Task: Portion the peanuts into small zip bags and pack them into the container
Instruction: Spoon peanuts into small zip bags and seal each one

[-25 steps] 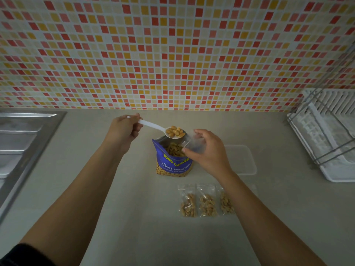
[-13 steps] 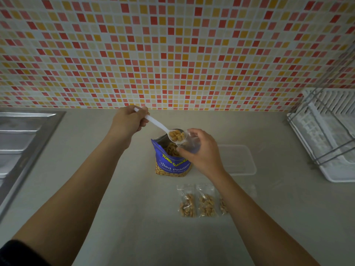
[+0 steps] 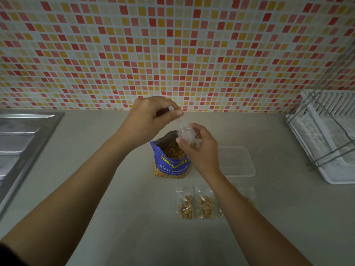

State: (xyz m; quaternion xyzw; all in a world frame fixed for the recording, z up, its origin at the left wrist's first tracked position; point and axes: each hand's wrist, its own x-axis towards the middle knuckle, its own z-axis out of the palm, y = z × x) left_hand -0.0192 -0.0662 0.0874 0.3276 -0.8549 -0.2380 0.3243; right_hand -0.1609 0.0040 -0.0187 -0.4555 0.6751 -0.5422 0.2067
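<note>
Head view: the left hand (image 3: 148, 120) pinches the handle of a white spoon (image 3: 179, 121), whose bowl tips down into a small clear zip bag (image 3: 189, 136). The right hand (image 3: 201, 150), close beside the left, grips that bag. Just below both hands an open blue peanut pack (image 3: 171, 166) stands on the bench (image 3: 115, 189). The clear container (image 3: 236, 162) lies right of the right hand. Filled bags (image 3: 186, 205) lie nearer the person, partly under the right forearm.

Open blue peanut bag (image 3: 171, 163), upright
</note>
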